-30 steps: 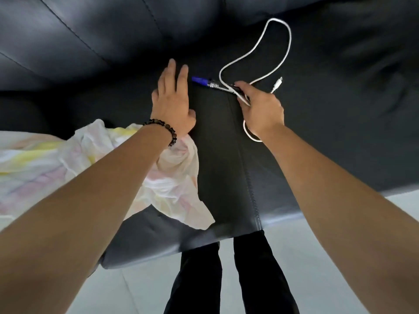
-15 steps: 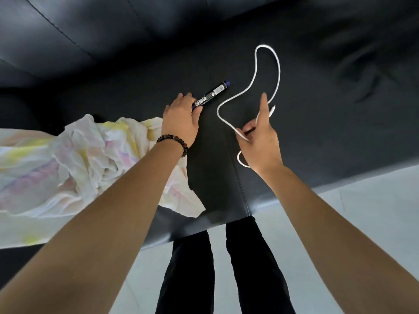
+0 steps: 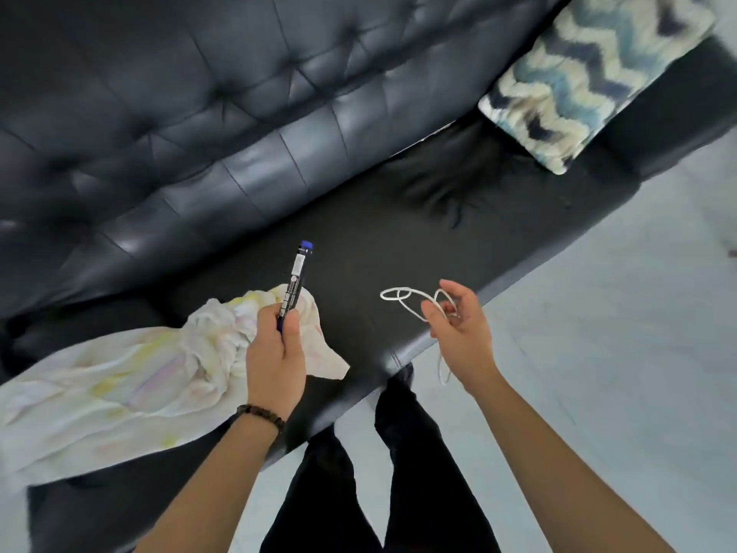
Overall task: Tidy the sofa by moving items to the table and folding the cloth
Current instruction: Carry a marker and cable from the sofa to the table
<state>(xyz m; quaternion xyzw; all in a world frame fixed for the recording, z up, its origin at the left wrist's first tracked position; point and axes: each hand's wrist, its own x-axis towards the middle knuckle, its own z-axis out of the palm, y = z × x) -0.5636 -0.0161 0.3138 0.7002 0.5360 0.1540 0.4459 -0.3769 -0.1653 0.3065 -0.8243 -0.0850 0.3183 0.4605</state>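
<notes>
Now pen (image 3: pixel 294 282) and cable (image 3: pixel 402 300) (looped) in hands (image 3: pixel 275 363) (image 3: pixel 460 339)

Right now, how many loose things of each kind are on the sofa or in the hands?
Marker pen: 1, gripped in the left hand
White cable: 1, held in the right hand
Crumpled cloth: 1
Patterned cushion: 1
Total: 4
</notes>
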